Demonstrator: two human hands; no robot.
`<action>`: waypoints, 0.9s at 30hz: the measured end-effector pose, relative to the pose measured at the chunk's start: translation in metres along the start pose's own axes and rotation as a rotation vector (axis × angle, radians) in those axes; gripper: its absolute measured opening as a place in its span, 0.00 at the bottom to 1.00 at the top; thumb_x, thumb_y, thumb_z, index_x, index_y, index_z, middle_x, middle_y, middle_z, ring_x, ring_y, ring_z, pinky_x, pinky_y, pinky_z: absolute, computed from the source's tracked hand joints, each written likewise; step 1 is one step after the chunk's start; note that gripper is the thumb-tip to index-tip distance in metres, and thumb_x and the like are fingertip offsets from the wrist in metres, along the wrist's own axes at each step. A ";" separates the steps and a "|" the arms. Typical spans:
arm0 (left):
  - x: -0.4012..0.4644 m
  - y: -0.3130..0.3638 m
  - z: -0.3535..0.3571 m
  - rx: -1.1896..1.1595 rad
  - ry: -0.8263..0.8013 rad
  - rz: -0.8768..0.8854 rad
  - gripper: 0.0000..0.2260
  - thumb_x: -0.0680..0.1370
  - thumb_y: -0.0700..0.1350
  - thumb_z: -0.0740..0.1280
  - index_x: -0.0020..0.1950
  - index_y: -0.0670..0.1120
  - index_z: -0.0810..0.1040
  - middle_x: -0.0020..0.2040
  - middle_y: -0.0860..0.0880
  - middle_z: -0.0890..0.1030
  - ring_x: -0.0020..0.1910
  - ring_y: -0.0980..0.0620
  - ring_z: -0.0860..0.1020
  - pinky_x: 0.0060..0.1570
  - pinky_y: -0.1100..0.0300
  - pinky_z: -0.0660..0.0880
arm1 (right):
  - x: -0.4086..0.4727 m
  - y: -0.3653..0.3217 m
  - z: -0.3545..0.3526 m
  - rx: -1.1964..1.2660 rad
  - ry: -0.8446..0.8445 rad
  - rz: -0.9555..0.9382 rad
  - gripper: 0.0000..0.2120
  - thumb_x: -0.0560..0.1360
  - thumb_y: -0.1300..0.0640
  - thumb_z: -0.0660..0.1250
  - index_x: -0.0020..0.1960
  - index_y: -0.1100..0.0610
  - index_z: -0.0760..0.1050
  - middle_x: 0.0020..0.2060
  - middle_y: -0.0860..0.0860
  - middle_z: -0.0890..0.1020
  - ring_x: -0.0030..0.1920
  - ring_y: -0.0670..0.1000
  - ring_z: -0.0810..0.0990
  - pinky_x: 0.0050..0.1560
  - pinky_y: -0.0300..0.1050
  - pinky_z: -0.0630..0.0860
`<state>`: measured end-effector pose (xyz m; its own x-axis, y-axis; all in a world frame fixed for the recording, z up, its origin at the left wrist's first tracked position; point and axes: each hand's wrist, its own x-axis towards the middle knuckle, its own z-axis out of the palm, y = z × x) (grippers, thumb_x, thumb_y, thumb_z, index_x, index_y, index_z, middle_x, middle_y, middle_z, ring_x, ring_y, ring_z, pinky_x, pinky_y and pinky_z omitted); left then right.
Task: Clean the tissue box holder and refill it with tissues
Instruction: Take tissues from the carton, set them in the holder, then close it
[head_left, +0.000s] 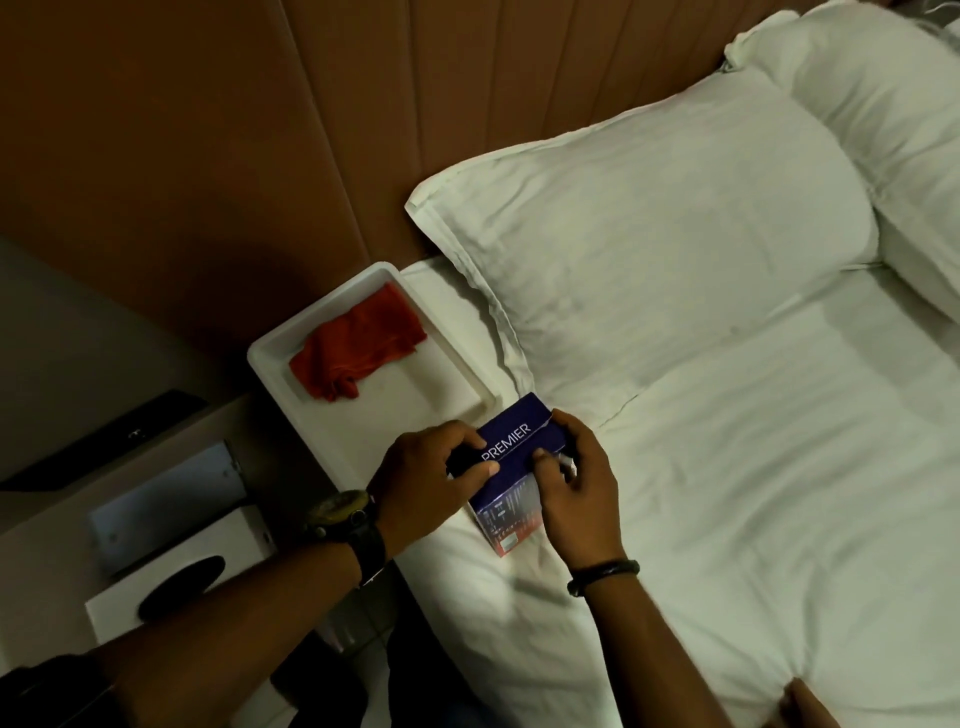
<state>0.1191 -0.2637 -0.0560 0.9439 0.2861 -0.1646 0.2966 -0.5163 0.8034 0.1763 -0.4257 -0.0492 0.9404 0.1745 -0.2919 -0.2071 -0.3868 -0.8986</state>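
A dark blue tissue box (511, 441) marked PREMIER stands on the white bed near its left edge. My left hand (428, 480) grips the box's left end and my right hand (576, 486) grips its right end, fingers on the top face. A white tray-like holder part (270, 358) lies just behind the box, half over the bed's edge, with a crumpled red cloth (358, 353) inside it. A white cover with a dark oval slot (176, 582) sits on the bedside table at lower left.
A large white pillow (675, 260) lies behind the box, with a second pillow (893, 104) at the far right. A brown padded headboard (260, 130) runs along the back. A dark flat device (119, 431) rests on the bedside table.
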 end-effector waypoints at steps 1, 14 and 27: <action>0.000 0.002 0.001 0.030 -0.008 0.035 0.15 0.73 0.49 0.73 0.55 0.43 0.77 0.54 0.44 0.83 0.50 0.48 0.82 0.43 0.64 0.80 | -0.001 -0.001 -0.003 -0.009 0.008 -0.001 0.19 0.75 0.63 0.65 0.63 0.50 0.73 0.57 0.43 0.79 0.56 0.39 0.77 0.57 0.44 0.77; 0.015 0.008 -0.008 -0.376 -0.086 -0.511 0.04 0.80 0.46 0.63 0.51 0.46 0.73 0.51 0.44 0.79 0.45 0.47 0.80 0.28 0.64 0.77 | -0.019 -0.002 -0.029 -0.199 -0.077 -0.107 0.21 0.76 0.65 0.64 0.68 0.52 0.70 0.58 0.46 0.75 0.56 0.40 0.74 0.59 0.41 0.75; -0.009 0.039 0.016 -0.153 -0.008 -0.407 0.09 0.75 0.51 0.69 0.46 0.46 0.83 0.42 0.49 0.84 0.43 0.48 0.81 0.46 0.48 0.81 | -0.008 -0.008 -0.037 -0.498 -0.356 -0.166 0.10 0.78 0.57 0.60 0.57 0.51 0.73 0.70 0.56 0.70 0.77 0.50 0.50 0.64 0.42 0.67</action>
<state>0.1249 -0.2991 -0.0325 0.7555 0.4355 -0.4894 0.6207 -0.2370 0.7473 0.1808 -0.4571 -0.0276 0.7841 0.5259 -0.3295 0.1652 -0.6887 -0.7060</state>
